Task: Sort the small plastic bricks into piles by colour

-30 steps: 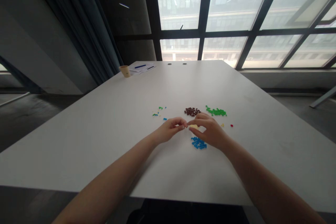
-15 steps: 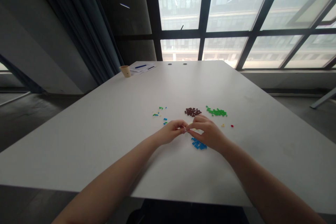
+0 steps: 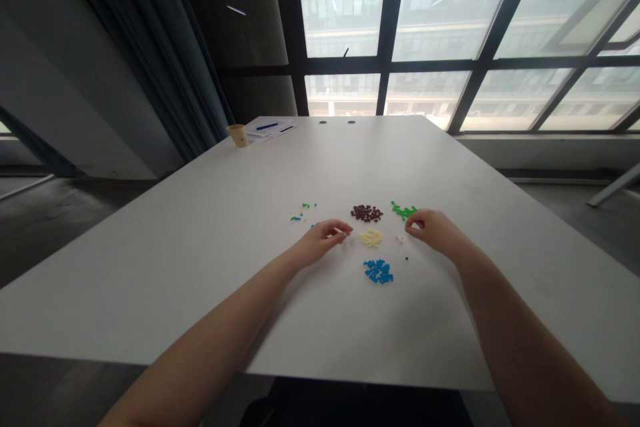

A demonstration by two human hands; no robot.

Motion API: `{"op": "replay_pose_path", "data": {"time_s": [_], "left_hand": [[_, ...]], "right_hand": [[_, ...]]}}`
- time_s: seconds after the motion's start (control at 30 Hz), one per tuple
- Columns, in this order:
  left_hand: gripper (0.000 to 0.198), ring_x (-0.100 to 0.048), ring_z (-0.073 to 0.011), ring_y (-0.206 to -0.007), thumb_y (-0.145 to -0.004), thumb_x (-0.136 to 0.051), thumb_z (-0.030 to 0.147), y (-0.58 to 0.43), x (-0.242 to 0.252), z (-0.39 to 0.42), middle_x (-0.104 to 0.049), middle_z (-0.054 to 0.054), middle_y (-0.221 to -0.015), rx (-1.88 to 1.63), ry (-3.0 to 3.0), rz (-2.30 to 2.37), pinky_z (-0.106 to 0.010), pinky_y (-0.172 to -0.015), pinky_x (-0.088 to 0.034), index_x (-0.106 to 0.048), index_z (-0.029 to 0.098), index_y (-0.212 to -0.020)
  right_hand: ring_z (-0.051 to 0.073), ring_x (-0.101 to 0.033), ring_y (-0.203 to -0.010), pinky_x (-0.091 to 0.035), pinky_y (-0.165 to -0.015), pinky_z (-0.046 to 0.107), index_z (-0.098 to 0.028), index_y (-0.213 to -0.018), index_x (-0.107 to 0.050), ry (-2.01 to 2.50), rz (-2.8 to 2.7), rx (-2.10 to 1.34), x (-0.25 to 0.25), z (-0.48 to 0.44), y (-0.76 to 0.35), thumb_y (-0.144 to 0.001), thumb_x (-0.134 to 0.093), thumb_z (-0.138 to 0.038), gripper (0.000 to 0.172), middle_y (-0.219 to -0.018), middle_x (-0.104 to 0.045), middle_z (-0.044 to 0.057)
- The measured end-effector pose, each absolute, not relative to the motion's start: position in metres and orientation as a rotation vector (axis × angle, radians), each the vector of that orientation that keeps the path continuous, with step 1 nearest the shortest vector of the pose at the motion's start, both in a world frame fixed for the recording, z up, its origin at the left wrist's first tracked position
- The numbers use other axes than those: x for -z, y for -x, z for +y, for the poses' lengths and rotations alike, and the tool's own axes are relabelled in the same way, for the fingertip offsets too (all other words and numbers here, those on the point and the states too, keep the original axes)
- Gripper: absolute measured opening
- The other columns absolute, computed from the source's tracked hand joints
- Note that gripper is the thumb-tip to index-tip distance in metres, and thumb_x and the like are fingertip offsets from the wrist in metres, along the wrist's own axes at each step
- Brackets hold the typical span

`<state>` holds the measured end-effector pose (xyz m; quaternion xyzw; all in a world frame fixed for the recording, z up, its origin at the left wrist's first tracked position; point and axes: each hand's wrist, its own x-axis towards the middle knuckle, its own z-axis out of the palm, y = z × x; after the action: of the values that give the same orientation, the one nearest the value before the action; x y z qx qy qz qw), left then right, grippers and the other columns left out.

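My left hand (image 3: 327, 240) hovers low over the table, just left of a small heap of pale yellow pieces (image 3: 371, 238). Its thumb and index finger are pinched together; whatever they hold is too small to make out. At the near edge of a heap of green pieces (image 3: 401, 210), my right hand (image 3: 434, 230) has its fingertips together and covers part of that heap. Anything between those fingertips is hidden. A few white pieces (image 3: 399, 239) and one tiny black piece (image 3: 407, 258) lie close by its fingers. Nearer to me is a heap of blue pieces (image 3: 379, 271).
Dark brown pieces (image 3: 367, 213) form a heap beyond the yellow ones. Loose green, blue and yellow bits (image 3: 299, 217) are scattered beyond my left hand. A paper cup (image 3: 239, 136) stands by papers with a pen (image 3: 267, 126) at the table's far left.
My right hand has moved right, away from my left hand to the green heap, uncovering the yellow heap. My left hand has shifted slightly left and away from me.
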<state>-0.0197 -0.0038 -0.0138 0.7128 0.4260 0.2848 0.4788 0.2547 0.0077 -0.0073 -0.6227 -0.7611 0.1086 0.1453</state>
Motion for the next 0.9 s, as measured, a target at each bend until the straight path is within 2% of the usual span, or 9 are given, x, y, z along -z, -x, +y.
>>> {"op": "replay_pose_path", "data": {"time_s": [0.17,0.37,0.47,0.73,0.9], "left_hand": [[0.026,-0.052,-0.0121,-0.076,-0.076,-0.053,0.033,0.021,0.021,0.001,-0.061,-0.008,-0.092,-0.687,-1.730,1.036,-0.027,-0.073,-0.041,-0.060,0.014,-0.093],[0.029,-0.053,-0.0124,-0.077,-0.076,-0.054,0.037,0.021,0.022,0.002,-0.061,-0.008,-0.094,-0.692,-1.724,1.005,-0.027,-0.073,-0.042,-0.059,0.014,-0.094],[0.028,-0.053,-0.0120,-0.075,-0.075,-0.055,0.036,0.022,0.022,0.003,-0.061,-0.007,-0.091,-0.726,-1.723,1.014,-0.027,-0.071,-0.042,-0.059,0.015,-0.092],[0.018,-0.051,-0.0113,-0.067,-0.070,-0.051,0.028,0.045,0.024,0.028,-0.060,-0.004,-0.084,-1.218,-1.495,1.300,-0.024,-0.059,-0.040,-0.056,0.017,-0.083],[0.019,-0.053,-0.0134,-0.071,-0.071,-0.041,0.017,0.075,0.031,0.049,-0.059,-0.004,-0.087,-1.457,-1.504,1.542,-0.028,-0.066,-0.043,-0.055,0.019,-0.084]], "right_hand": [[0.010,-0.047,-0.054,-0.032,-0.052,0.021,-0.019,-0.069,-0.066,1.896,-2.251,-0.492,0.021,0.013,-0.259,-0.066,-0.053,-0.020,0.014,-0.064,-0.057,0.001],[0.011,-0.048,-0.056,-0.032,-0.051,0.021,-0.019,-0.071,-0.067,1.935,-2.228,-0.587,0.024,0.013,-0.259,-0.066,-0.058,-0.025,0.012,-0.068,-0.059,0.002],[0.011,-0.049,-0.058,-0.033,-0.052,0.021,-0.019,-0.072,-0.068,1.918,-2.217,-0.606,0.023,0.013,-0.262,-0.067,-0.057,-0.023,0.012,-0.067,-0.059,0.002],[0.012,-0.050,-0.059,-0.035,-0.053,0.021,-0.019,-0.073,-0.069,1.939,-2.277,-0.570,0.019,0.010,-0.261,-0.067,-0.055,-0.017,0.015,-0.067,-0.059,0.002],[0.011,-0.050,-0.058,-0.034,-0.052,0.021,-0.019,-0.073,-0.068,1.950,-2.309,-0.583,0.014,0.006,-0.255,-0.068,-0.055,-0.017,0.015,-0.068,-0.059,0.003]]}}
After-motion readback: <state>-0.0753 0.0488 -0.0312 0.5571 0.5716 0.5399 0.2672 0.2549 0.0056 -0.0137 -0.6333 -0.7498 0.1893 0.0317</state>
